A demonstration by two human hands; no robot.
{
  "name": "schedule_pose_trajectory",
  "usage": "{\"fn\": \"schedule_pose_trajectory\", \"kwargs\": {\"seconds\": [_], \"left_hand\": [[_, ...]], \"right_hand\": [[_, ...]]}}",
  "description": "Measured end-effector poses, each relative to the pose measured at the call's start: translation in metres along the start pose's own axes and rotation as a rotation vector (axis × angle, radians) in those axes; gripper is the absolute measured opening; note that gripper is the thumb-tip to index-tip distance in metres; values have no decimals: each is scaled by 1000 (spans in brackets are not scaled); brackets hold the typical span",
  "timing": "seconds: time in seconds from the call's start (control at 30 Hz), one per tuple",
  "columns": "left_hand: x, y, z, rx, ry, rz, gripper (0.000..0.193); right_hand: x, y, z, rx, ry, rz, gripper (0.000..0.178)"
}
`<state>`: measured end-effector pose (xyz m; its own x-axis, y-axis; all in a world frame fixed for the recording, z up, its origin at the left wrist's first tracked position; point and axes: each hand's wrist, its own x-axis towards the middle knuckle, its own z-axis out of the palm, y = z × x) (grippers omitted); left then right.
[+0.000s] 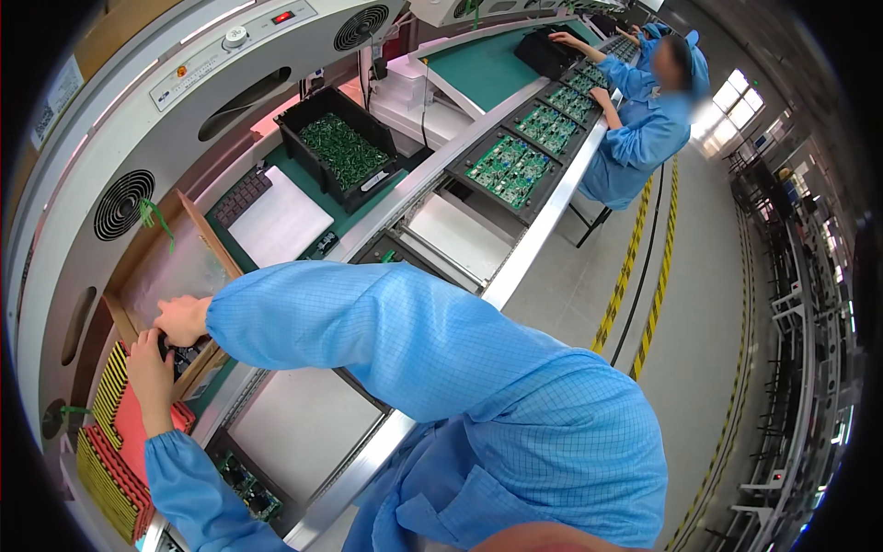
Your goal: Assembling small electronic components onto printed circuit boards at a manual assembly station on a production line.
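At the far left, my left hand [147,368] and my right hand [184,318] meet over the near end of a cardboard box [210,237]. My left fingers curl beside a small black piece [166,348]. The right hand is closed, its fingertips close to the left ones; what it holds, if anything, is hidden. Clear plastic film [179,267] lines the box, and dark small parts [189,354] show under my hands. Beside my left wrist lie stacked red mats [136,428] with yellow-and-black striped edges [101,474].
A black bin [292,138] holds many green parts [340,152]. Next to it are a keyboard [244,198] and a white sheet [280,221]. Black trays with green circuit boards [510,172] line the conveyor, bordered by a metal rail [543,244]. A co-worker [630,138] in blue reaches over trays farther along.
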<state>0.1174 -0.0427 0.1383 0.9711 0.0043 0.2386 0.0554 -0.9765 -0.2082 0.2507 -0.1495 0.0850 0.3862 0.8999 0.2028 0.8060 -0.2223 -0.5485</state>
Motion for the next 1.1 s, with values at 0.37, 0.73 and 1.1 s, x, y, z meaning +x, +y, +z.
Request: {"fn": "schedule_pose_trajectory", "kwargs": {"seconds": [0.37, 0.73, 1.1], "left_hand": [[15, 30, 5, -242, 46, -113, 32], [22, 13, 29, -130, 55, -121, 18], [31, 152, -48, -910, 113, -166, 28]], "right_hand": [[-22, 2, -13, 213, 278, 116, 45], [-189, 59, -165, 355, 533, -257, 37], [-378, 177, -153, 708, 672, 55, 34]]}}
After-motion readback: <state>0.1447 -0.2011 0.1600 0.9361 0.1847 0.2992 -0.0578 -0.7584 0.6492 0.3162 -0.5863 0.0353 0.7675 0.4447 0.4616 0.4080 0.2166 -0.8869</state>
